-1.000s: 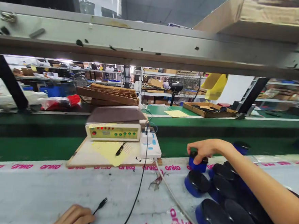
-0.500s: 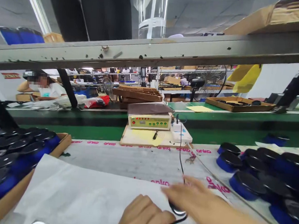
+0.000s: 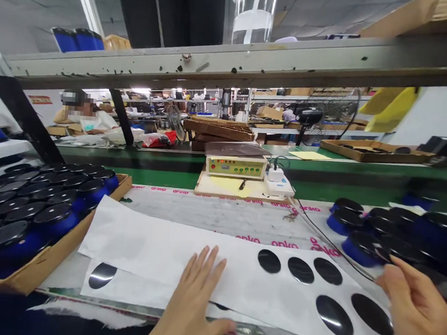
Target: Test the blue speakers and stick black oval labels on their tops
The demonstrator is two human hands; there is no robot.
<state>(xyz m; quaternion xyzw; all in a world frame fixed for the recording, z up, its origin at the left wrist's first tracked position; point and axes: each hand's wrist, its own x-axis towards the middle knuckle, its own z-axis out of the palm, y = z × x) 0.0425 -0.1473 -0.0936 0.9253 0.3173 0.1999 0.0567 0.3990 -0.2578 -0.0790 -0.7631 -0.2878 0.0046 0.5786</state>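
Note:
My left hand (image 3: pixel 195 298) lies open, fingers spread flat on a white backing sheet (image 3: pixel 145 236). Several glossy black discs (image 3: pixel 300 270) are on the sheet's right part, between my two hands. Another disc (image 3: pixel 102 275) shows on a second sheet below, at the left. At the right, my right hand (image 3: pixel 416 303) is closed in a pinch over the sheet's far right edge. What its fingertips hold is too small and dark to make out. A thin black cable (image 3: pixel 332 249) runs from the white plug to beside this hand. Blue cups with black tops (image 3: pixel 361 247) stand just beyond it.
At the left, a cardboard tray (image 3: pixel 60 250) holds many blue cups with black tops. Behind the sheet are a control box (image 3: pixel 235 167) and a white power strip (image 3: pixel 281 186) on a board. A shelf beam (image 3: pixel 215 67) crosses above. A person (image 3: pixel 96 120) sits beyond.
My left hand has opened from a fist and lies flat. My right hand has moved right, away from it. The cable has shifted right, and the black discs have come into view.

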